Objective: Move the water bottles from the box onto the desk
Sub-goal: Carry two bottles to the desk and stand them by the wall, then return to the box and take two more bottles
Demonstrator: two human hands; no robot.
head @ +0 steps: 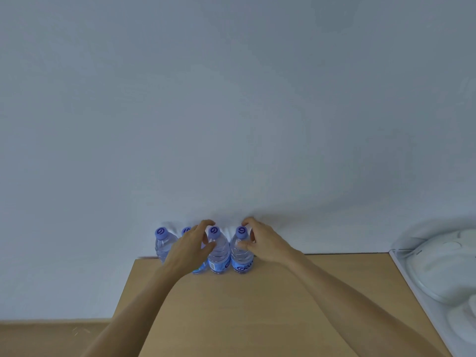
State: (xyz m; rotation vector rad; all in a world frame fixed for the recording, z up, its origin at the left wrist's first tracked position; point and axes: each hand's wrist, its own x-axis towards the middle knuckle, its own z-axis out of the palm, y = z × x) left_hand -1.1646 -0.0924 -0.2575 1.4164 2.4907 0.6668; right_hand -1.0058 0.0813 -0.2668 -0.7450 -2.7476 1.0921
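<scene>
Several clear water bottles with purple caps and blue labels stand in a row at the back edge of the wooden desk, against the wall. My left hand curls round the neck of the second bottle from the right, thumb in front and fingers behind. It covers most of the bottle beside it. My right hand grips the rightmost bottle just below its cap. The leftmost bottle stands free. No box is in view.
A plain pale wall rises right behind the bottles. A white unit with a clear domed cover adjoins the desk's right side. The desk's left edge drops to a wooden floor.
</scene>
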